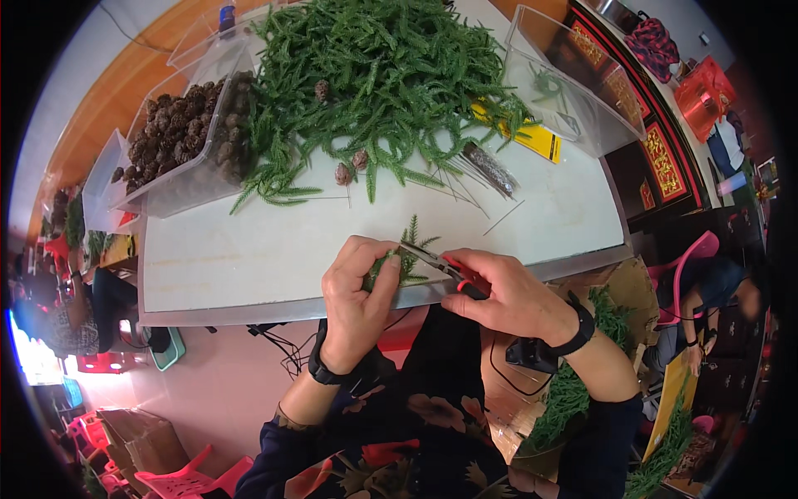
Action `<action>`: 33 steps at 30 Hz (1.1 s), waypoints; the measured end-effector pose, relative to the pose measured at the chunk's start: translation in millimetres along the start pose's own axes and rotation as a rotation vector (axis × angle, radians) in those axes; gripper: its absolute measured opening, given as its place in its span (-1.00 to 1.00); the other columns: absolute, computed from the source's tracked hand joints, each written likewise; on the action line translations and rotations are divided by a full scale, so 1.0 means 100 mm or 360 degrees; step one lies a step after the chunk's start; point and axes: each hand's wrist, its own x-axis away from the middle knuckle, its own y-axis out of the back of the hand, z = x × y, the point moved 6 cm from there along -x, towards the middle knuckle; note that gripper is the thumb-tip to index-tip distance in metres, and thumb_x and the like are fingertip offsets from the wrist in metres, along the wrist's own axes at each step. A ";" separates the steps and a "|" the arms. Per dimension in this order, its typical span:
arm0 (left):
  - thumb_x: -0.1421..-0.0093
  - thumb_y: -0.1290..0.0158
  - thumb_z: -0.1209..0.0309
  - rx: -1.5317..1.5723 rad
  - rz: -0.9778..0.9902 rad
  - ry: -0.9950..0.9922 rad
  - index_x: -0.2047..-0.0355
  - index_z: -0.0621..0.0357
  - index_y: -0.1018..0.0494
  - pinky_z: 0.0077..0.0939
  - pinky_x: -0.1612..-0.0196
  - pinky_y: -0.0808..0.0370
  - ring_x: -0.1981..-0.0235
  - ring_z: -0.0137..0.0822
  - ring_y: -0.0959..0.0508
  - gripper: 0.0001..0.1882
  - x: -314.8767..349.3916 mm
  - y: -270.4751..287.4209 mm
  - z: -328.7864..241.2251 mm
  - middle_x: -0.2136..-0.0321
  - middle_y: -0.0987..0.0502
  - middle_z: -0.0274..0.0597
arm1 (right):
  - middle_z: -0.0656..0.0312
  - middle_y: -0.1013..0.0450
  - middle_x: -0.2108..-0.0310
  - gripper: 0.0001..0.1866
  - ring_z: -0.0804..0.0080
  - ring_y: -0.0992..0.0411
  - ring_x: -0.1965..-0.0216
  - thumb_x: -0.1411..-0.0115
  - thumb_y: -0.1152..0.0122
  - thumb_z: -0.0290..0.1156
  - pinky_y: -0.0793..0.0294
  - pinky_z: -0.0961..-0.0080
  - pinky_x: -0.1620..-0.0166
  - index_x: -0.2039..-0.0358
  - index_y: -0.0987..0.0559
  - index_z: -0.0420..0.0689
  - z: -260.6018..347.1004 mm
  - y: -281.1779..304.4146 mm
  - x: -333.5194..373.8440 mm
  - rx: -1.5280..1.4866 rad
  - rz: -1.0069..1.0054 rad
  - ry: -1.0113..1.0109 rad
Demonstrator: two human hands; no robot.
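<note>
1. Above the near edge of a white table [224, 270]: left hand [359, 283], with thumb and fingertips pinched around a small green sprig [411, 259], bristly and pointing away from the body.
2. Just to the right, close to the left: right hand [505, 291], with fingers curled firmly around the red-and-black handles of slim metal pliers [431, 257].
3. Between the two hands: tips of the pliers, angled left, right by the sprig and the left fingertips; exact contact too small to tell.
4. Around both wrists: dark wristbands [577, 327].
5. Across the far part of the table: a large heap of green sprigs [378, 75], with two loose cones [343, 174] near its front edge.
6. Left of the heap: a clear plastic box [179, 191], well filled with brown pine cones [172, 126].
7. Toward the right: a bundle of thin wires [490, 169], stray wires [504, 216] nearby, and a yellow card [542, 143] partly under greenery.
8. Farther right: a second clear box [608, 125], with a few green pieces inside.
</note>
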 end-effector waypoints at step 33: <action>-0.26 -0.04 0.50 0.0784 0.0418 0.0499 0.22 0.37 -0.48 -0.60 0.19 -0.40 0.30 -0.47 -0.46 -0.84 0.06 -0.06 0.06 0.35 -0.49 -0.26 | 0.22 -0.53 0.40 -0.46 0.60 -0.35 0.48 -0.05 -0.47 -0.22 -0.40 0.54 0.38 0.08 -0.51 -0.31 0.13 0.00 0.12 0.0236 -0.0042 0.0137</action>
